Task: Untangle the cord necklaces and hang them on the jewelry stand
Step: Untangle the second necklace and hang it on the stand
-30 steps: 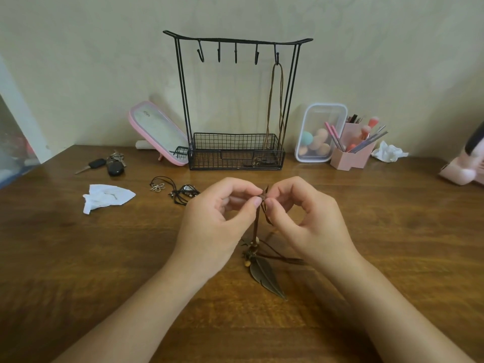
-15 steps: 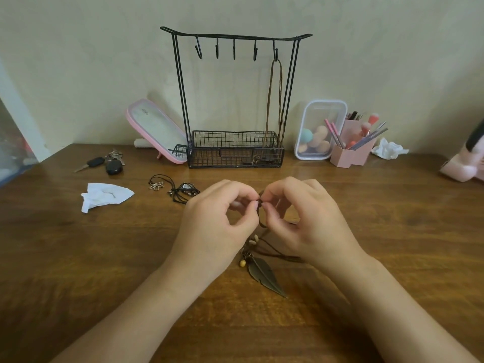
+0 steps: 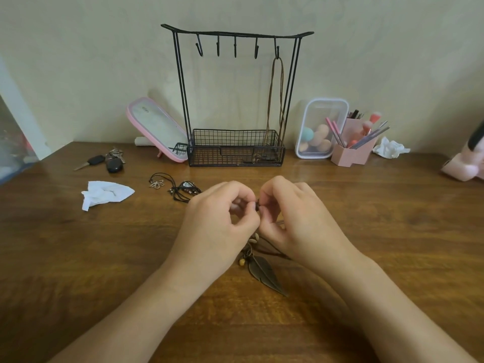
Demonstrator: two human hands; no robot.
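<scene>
My left hand (image 3: 220, 224) and my right hand (image 3: 298, 218) meet at the middle of the table, and both pinch the dark cord of a leaf necklace (image 3: 264, 271) between thumb and fingertips. Its bronze leaf pendant and small beads lie on the wood below my hands. A tangle of black cord necklaces (image 3: 180, 189) with a flower charm lies just left of my left hand. The black wire jewelry stand (image 3: 235, 38) rises at the back with several hooks. One brown cord necklace (image 3: 277, 100) hangs from its rightmost hook into the basket.
Keys (image 3: 110, 161) and a crumpled white tissue (image 3: 104, 195) lie at the left. A pink mirror (image 3: 154, 127) leans beside the stand. A clear box of sponges (image 3: 322, 129), a pink brush holder (image 3: 353, 150) and another tissue (image 3: 390, 148) stand at the right.
My hands have come lower and closer together on the cord. The beads and leaf pendant have settled onto the table with the cord slack.
</scene>
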